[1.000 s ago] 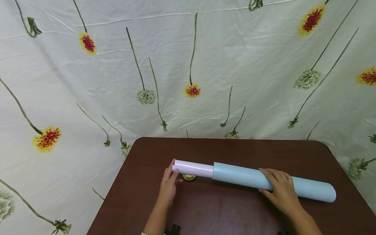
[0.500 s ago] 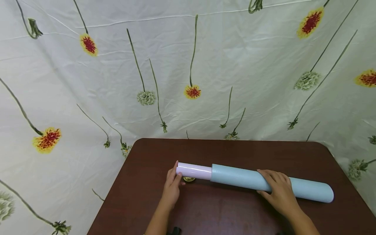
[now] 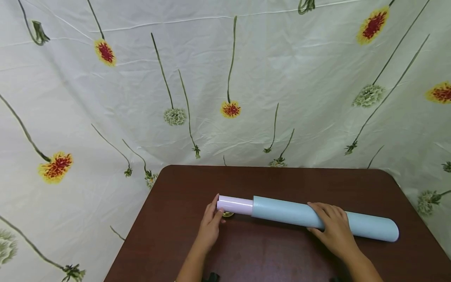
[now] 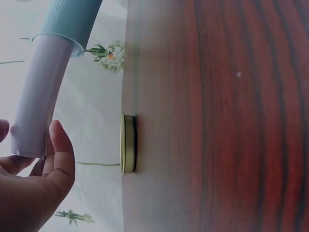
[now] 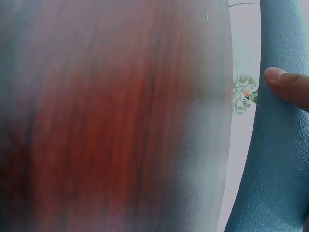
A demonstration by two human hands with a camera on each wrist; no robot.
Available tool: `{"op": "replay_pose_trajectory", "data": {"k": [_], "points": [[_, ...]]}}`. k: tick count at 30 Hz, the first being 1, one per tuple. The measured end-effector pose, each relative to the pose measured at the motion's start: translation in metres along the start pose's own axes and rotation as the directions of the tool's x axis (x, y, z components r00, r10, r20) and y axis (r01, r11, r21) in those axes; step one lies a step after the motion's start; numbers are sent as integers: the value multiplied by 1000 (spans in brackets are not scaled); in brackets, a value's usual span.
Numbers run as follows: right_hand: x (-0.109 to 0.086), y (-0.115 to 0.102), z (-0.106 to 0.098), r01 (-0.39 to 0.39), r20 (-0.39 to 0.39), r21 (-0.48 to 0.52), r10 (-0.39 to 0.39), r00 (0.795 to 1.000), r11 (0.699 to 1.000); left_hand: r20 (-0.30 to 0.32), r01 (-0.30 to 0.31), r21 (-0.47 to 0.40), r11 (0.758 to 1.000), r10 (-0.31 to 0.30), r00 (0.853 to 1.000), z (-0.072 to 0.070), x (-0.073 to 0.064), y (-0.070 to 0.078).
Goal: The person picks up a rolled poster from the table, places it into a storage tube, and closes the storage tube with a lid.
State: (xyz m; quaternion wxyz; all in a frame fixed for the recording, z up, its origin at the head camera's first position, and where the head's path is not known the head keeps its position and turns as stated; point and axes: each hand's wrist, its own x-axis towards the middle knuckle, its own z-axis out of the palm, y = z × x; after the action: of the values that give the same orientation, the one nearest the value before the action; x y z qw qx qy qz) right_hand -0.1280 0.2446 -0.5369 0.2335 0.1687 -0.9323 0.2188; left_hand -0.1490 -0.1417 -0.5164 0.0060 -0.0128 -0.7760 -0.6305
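A light blue tube (image 3: 285, 211) lies nearly level above the table, its closed rounded end at the right. From its open left end sticks a shiny pale purple roll (image 3: 235, 205). My left hand (image 3: 208, 228) holds the roll's outer end between thumb and fingers; the left wrist view shows the fingers curled about that end of the roll (image 4: 41, 96). My right hand (image 3: 332, 230) grips the blue tube past its middle, thumb on the near side. In the right wrist view only the thumb shows against the tube (image 5: 275, 159); the other fingers are hidden there.
A low round gold tin (image 4: 128, 143) sits on the dark brown table (image 3: 275, 254), partly hidden behind the left hand in the head view. Behind the table hangs a white cloth (image 3: 310, 78) printed with flowers. A small black object (image 3: 213, 277) shows by the left forearm.
My left hand has moved right with the purple roll, and less of the roll sticks out of the blue tube. The tube and right hand have shifted slightly left.
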Motion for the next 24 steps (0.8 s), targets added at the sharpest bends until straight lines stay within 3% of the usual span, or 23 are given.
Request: {"op": "replay_pose_trajectory", "data": {"k": [12, 24], "points": [[1, -3, 2, -3, 3, 14, 3, 1000, 1000, 21, 19, -75, 997, -18, 1000, 7, 0, -2], [1, -7, 6, -4, 0, 16, 4, 1000, 1000, -48, 66, -85, 994, -70, 996, 17, -1, -1]]}}
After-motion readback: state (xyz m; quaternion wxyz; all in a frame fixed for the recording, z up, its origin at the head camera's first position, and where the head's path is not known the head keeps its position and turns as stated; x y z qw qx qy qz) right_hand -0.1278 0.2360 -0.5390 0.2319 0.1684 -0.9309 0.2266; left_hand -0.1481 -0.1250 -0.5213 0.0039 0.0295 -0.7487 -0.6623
